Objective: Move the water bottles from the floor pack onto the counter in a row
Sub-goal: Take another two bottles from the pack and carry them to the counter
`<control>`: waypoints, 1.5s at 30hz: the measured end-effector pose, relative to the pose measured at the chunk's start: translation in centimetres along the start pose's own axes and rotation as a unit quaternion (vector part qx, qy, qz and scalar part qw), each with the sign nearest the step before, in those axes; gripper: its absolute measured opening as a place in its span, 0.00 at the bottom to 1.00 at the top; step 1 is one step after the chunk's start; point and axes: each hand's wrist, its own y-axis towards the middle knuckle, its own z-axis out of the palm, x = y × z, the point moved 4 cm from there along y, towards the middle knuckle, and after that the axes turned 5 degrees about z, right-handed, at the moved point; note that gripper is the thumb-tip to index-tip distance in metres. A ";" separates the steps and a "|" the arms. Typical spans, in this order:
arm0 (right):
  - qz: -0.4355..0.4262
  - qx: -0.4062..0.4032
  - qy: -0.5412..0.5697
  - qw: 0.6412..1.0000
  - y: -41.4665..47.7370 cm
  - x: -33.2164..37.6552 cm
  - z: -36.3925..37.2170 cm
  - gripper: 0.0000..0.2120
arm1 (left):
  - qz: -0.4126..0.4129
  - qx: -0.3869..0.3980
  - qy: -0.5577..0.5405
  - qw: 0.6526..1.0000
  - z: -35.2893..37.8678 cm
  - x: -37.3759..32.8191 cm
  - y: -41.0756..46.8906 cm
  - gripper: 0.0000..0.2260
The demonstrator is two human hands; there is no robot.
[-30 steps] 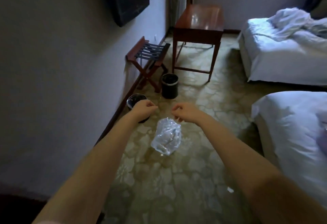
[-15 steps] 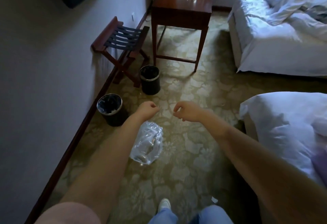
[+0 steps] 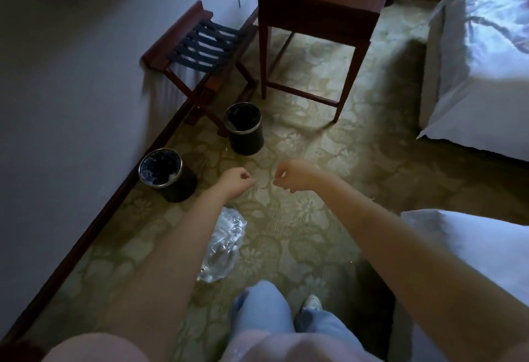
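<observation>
A person's left hand (image 3: 239,180) and right hand (image 3: 289,174), both curled into empty fists, hover near each other above patterned carpet (image 3: 300,227), beyond a crumpled clear plastic pack (image 3: 226,247).

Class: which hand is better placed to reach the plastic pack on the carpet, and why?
Probably the left hand: its forearm crosses directly above the plastic pack, while the right hand hangs further right, over carpet. Both are curled, holding nothing visible.

Patterned carpet (image 3: 289,218), clear plastic pack (image 3: 224,243), bin by wall (image 3: 169,178), second bin (image 3: 245,132)
</observation>
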 end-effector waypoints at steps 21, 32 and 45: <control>-0.316 0.177 -0.271 0.892 25.8 16.8 -9.0 0.17 | -0.254 -0.277 -0.254 0.891 -10.5 7.4 14.1 0.09; -0.458 0.321 -0.391 0.731 26.4 18.2 -1.2 0.16 | -0.428 -0.545 -0.409 0.593 0.8 6.5 6.2 0.08; -0.434 0.374 -0.462 0.677 30.2 13.2 18.8 0.12 | -0.442 -0.622 -0.487 0.424 15.6 16.7 6.2 0.12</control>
